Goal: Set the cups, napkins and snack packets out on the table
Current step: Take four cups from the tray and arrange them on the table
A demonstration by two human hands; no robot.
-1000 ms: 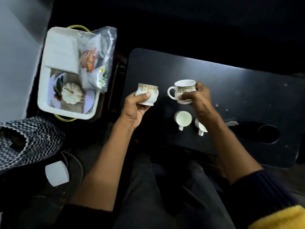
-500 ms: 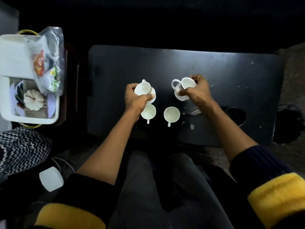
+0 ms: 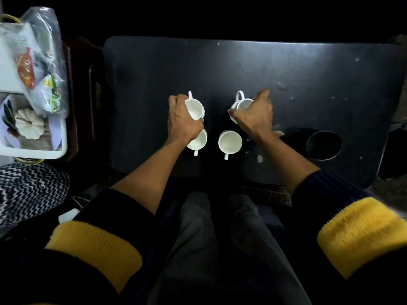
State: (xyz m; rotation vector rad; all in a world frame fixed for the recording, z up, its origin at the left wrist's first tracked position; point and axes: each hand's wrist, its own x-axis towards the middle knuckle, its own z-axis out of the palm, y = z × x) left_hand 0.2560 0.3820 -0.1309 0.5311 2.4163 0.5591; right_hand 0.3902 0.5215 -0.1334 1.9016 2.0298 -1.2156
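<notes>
On the black table [image 3: 253, 69] stand two white cups near me, a left one [image 3: 199, 142] partly under my wrist and a right one [image 3: 230, 142], handles toward me. My left hand [image 3: 181, 121] grips a third white cup [image 3: 195, 108] just beyond the near left cup, handle pointing away. My right hand [image 3: 255, 115] grips a fourth white cup [image 3: 242, 104], handle away. Both held cups are low over or on the table; I cannot tell which. Snack packets in a clear bag [image 3: 41, 67] and white napkins [image 3: 8, 69] lie in the white tray [image 3: 59, 148] at the left.
A round hole [image 3: 323, 145] is cut into the table at the right. The tray also holds a white pumpkin ornament [image 3: 29, 123]. A zigzag-patterned cloth [image 3: 30, 190] lies by my left knee. The table's far half is bare dark surface.
Both hands have brought their cups from mid-air down toward the table, beyond the two standing cups. The view has shifted so that the table sits centred.
</notes>
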